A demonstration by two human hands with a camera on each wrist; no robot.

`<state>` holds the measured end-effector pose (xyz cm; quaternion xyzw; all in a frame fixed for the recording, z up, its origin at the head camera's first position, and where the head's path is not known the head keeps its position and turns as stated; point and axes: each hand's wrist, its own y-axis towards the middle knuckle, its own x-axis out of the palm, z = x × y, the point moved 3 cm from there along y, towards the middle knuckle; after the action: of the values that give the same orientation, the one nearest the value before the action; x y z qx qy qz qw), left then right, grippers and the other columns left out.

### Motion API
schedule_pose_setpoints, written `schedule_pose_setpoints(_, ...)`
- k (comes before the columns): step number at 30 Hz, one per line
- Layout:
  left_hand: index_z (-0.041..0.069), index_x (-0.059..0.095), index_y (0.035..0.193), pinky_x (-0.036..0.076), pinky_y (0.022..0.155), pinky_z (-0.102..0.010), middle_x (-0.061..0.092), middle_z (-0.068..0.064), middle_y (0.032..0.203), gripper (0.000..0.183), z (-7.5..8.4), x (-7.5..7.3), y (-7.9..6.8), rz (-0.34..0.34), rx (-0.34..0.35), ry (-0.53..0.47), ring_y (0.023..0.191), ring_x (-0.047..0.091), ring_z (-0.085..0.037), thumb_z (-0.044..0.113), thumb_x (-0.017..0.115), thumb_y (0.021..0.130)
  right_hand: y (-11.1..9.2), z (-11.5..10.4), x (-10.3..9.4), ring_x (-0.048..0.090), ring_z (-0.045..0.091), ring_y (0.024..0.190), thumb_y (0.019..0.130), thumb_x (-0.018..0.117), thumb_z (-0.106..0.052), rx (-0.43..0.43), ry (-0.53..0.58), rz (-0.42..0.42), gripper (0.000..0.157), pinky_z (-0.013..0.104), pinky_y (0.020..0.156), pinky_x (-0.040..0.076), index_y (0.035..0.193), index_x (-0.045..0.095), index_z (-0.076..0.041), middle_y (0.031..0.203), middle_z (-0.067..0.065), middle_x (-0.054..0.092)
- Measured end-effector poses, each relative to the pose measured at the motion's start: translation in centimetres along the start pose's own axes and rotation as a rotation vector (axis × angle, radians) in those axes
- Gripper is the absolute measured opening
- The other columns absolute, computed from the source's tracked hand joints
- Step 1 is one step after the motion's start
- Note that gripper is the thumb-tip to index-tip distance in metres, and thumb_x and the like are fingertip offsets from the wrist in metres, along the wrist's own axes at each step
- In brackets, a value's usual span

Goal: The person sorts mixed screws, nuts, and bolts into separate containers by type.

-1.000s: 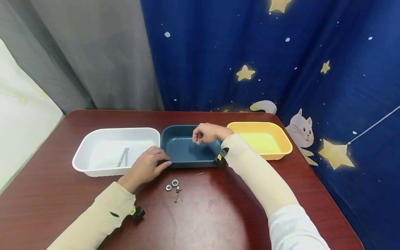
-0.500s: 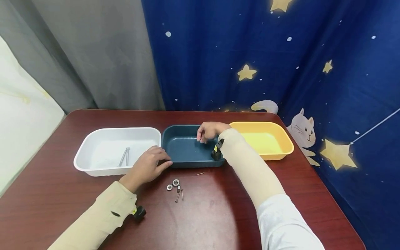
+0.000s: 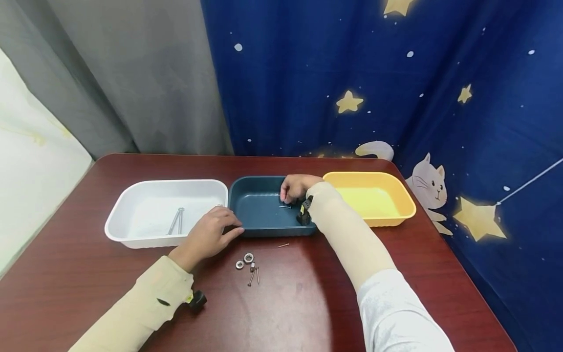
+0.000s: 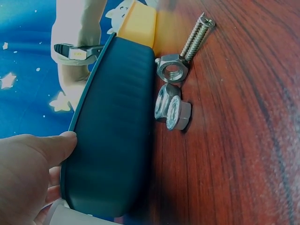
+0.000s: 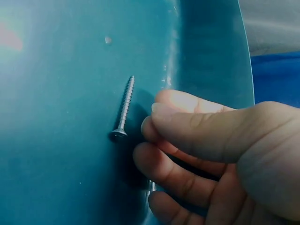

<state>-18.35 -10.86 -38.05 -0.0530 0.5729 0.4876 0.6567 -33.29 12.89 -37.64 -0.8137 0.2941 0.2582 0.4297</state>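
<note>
My left hand [image 3: 210, 232] holds the rim of the dark teal box [image 3: 274, 231] at its near left corner. In the left wrist view the thumb [image 4: 68, 137] lies at that rim, with fingers partly hidden behind it. My right hand [image 3: 293, 188] is inside the box, fingers loosely bent, holding nothing. Just beside its fingertips a small silver screw [image 5: 125, 108] lies on the box floor. Before the box, on the table, are nuts [image 3: 248, 258] of differing sizes, two screws [image 3: 258, 275] near them and a lone screw [image 3: 283, 245] farther right.
A white box [image 3: 149, 200] with two long bolts [image 3: 180, 221] stands against the teal box's left side. To the right is a yellow box [image 3: 367, 195]. The brown table [image 3: 286, 313] ends at the curtains [image 3: 286, 88] behind.
My right hand has shifted slightly right and down inside the teal box and let go of the screw, which now lies on the floor. The left hand stays in place.
</note>
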Motion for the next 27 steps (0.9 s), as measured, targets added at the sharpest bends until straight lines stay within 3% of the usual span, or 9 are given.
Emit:
schedule_pose_setpoints(9, 0.006, 0.075, 0.089, 0.05, 0.087, -0.041, 0.068, -0.003, 0.088, 0.014, 0.1, 0.0, 0.0, -0.002, -0.007, 0.0, 0.093, 0.06, -0.023, 0.018, 0.078, 0.083, -0.5, -0.2, -0.5, 0.056, 0.017, 0.073, 0.09, 0.061, -0.004, -0.024, -0.006, 0.011, 0.009, 0.026, 0.06, 0.044, 0.092, 0.07, -0.005, 0.081, 0.006, 0.062)
schedule_pose_setpoints(14, 0.005, 0.075, 0.088, 0.05, 0.086, -0.041, 0.067, -0.003, 0.087, 0.013, 0.0, 0.0, 0.0, 0.022, 0.015, -0.001, 0.092, 0.06, -0.023, 0.017, 0.078, 0.082, -1.6, -0.9, -1.0, 0.061, 0.02, 0.081, 0.09, 0.057, -0.004, -0.083, -0.052, 0.043, 0.016, 0.03, 0.071, 0.049, 0.101, 0.069, -0.001, 0.091, 0.007, 0.063)
schedule_pose_setpoints(19, 0.006, 0.075, 0.087, 0.049, 0.085, -0.041, 0.067, -0.002, 0.086, 0.011, -0.1, 0.1, 0.0, 0.027, 0.014, -0.001, 0.091, 0.059, -0.022, 0.016, 0.078, 0.082, -2.9, -1.7, -0.9, 0.065, 0.02, 0.081, 0.095, 0.058, -0.009, -0.15, -0.095, 0.07, 0.013, 0.029, 0.076, 0.05, 0.105, 0.066, -0.003, 0.095, 0.008, 0.065)
schedule_pose_setpoints(27, 0.007, 0.076, 0.088, 0.05, 0.084, -0.041, 0.067, -0.001, 0.085, 0.012, -0.3, 0.1, 0.0, 0.014, -0.002, 0.005, 0.09, 0.059, -0.022, 0.016, 0.079, 0.082, -5.8, -2.8, 0.2, 0.06, 0.015, 0.082, 0.095, 0.064, -0.017, -0.298, -0.202, 0.15, 0.015, 0.029, 0.077, 0.049, 0.107, 0.066, -0.008, 0.09, 0.002, 0.066)
